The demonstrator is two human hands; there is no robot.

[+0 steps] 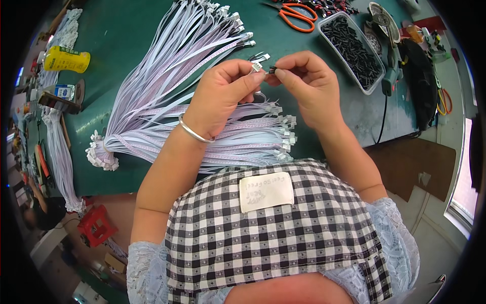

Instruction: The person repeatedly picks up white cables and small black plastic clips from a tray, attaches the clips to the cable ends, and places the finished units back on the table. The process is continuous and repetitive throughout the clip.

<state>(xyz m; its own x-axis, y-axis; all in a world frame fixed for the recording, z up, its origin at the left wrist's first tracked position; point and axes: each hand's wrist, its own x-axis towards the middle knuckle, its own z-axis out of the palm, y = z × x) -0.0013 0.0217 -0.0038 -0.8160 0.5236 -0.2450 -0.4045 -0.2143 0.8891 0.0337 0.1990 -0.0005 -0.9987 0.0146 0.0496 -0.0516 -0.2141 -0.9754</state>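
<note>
Above the table, my left hand (228, 87) pinches the end of a flat cable at its small white plug connector (256, 66). Close beside it, my right hand (313, 90) has thumb and forefinger closed on short black tubes (273, 69); the fingertips of both hands nearly meet. Whether the tubes sit on the cable's wires is too small to tell. Under and left of my left hand fans a large bundle of white flat cables (152, 96), gathered at a tied end with white connectors (103, 154).
Right of my hands stands a clear tub (369, 92) full of short black tubes. Orange-handled scissors (298, 17) lie at the far edge. A green-handled tool (391, 78) with a cord rests beyond the tub. At left are a yellow bottle (67, 60) and more hanging cables (59, 157).
</note>
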